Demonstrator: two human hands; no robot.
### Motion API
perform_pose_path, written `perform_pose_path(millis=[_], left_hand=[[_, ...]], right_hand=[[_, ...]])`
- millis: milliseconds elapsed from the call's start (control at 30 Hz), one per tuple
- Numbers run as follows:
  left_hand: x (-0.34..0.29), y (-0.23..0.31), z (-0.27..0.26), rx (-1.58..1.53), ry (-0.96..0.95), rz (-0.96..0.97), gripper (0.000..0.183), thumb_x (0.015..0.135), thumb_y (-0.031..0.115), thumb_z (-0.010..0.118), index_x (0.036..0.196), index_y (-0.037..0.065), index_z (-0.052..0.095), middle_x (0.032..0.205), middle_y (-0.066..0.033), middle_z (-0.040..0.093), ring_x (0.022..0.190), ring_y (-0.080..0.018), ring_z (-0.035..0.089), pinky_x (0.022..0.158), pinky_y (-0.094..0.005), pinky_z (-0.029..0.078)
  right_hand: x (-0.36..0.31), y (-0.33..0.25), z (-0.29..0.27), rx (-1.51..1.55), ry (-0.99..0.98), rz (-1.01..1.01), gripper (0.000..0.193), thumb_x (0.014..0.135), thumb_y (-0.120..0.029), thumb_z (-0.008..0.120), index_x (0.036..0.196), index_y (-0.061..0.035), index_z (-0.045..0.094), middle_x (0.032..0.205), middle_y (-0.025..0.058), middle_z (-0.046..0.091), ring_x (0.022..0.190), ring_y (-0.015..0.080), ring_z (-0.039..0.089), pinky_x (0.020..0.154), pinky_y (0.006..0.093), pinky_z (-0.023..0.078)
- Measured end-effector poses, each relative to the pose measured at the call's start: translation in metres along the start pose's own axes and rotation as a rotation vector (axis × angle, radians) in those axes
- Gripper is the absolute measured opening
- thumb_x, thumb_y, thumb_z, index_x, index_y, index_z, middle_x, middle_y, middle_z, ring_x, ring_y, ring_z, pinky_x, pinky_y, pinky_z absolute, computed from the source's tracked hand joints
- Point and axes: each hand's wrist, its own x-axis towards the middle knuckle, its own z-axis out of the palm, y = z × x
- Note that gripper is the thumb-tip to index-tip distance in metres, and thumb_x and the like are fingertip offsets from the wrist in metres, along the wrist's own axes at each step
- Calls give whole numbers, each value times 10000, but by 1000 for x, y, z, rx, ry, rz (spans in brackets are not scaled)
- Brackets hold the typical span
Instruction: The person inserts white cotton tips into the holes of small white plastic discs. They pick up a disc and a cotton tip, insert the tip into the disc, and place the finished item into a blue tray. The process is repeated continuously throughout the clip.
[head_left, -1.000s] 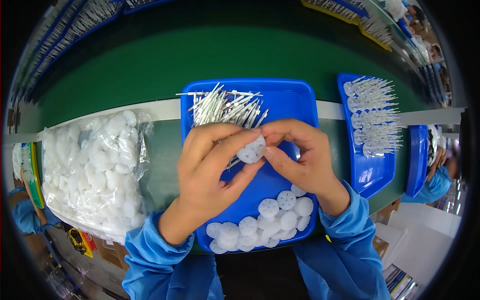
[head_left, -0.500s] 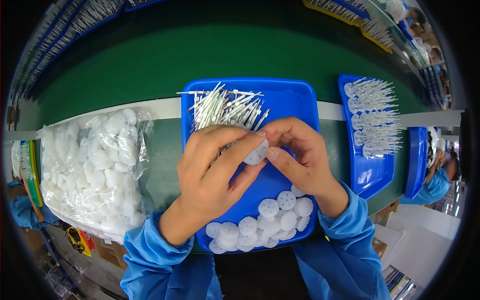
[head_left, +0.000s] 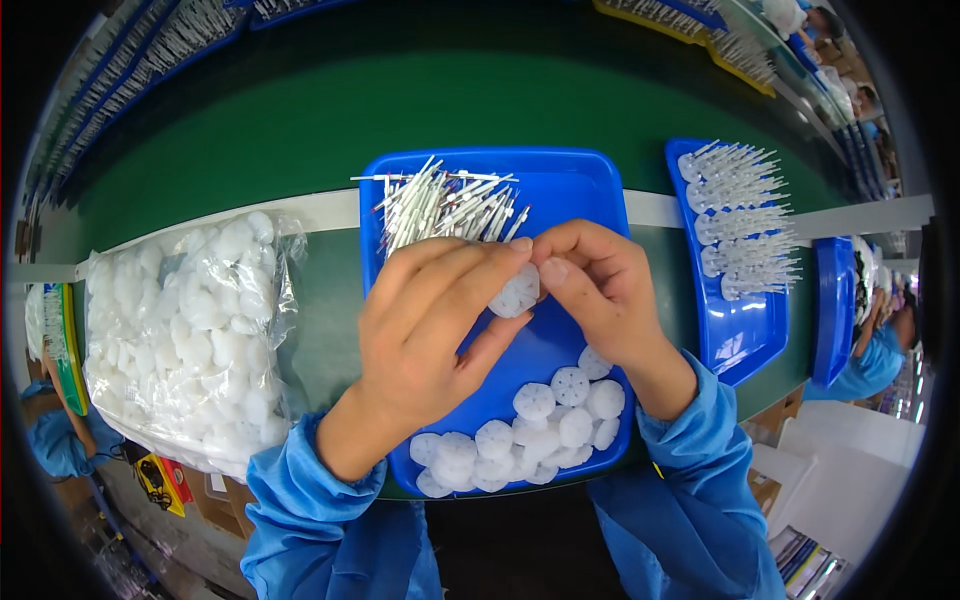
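Observation:
Above a blue tray (head_left: 600, 190), a round white disc (head_left: 516, 291) with small holes is pinched between the thumb and fingers of my left hand (head_left: 425, 320). My right hand (head_left: 600, 290) has its thumb and forefinger closed together at the disc's right edge; what lies between them is hidden. Behind my left hand, a heap of thin white sticks (head_left: 450, 205) fills the tray's far left part. Loose white discs (head_left: 535, 400) are piled along its near side.
A clear plastic bag (head_left: 185, 340) full of white rounded pieces lies left. At right, a second blue tray (head_left: 740, 345) holds rows of discs with upright sticks (head_left: 740, 215). More loaded trays (head_left: 160, 60) line the far left. Co-workers' blue sleeves (head_left: 870, 370) show at both sides.
The held disc now shows more of its face, and my right thumb has moved up along its edge. The whole view has shifted slightly.

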Motion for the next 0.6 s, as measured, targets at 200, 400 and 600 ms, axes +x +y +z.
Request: perform_pose_path(millis=[200,400,600], left_hand=[[-3,14,-11,39,-162,81,708,738,7,891,1417,25,690,1305,-138,773,1173,-367,693,994,-431,557],[-15,31,-16,-13,-418,-239,782,822,-96,682,1581,-20,513,1344,-166,754,1116,-361,709,966,-430,567],[-17,28,-12,38,-527,-201,556,822,-57,746,1369,29,704,1086,-100,784,899,-302,709,817,-406,570]], right_hand=[[-24,-18,-11,-329,-65,-68,100,1005,-63,763,1096,-26,741,1107,74,773,956,136,745,865,298,592],[-48,-3,-24,-1251,-153,-423,252,742,-153,870,980,-147,788,1163,-13,770,1126,252,713,982,423,567],[-47,-10,-22,-1135,-119,-332,216,765,-158,860,965,-134,781,1124,-4,759,1108,240,707,969,438,548]])
